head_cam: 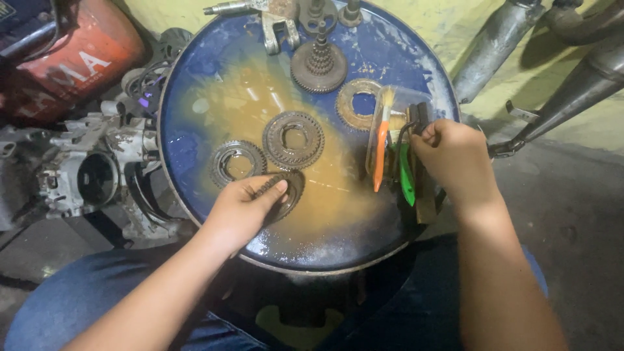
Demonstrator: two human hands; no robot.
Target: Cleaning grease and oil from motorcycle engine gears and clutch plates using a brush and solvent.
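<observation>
A round blue drum top (195, 97), wet with brownish liquid, is seen from above. The left hand (244, 208) is laid on a dark toothed gear ring (286, 192) at the near left of the drum top, with the fingers curled over its rim and the thumb pressed along the teeth, so that much of the ring is covered. Just beyond it, two further gear rings (237, 162) (294, 139) lie flat, near each other. A rusted ring (357, 104) is seen farther back, beside a stepped gear cluster (318, 65) standing upright. The right hand (455, 159) is closed narrowly about a dark brush handle (416, 123) at the right edge of the drum top; what the fingertips pinch cannot be told exactly. Under that hand, a clear plastic tray (376, 140) holds an orange-handled brush (381, 146) and a green-handled tool (407, 179). A metal bracket (276, 29) rests at the far rim. An engine casing (91, 169) and a red container (84, 62) stand on the left, exhaust pipes (572, 84) on the right.
</observation>
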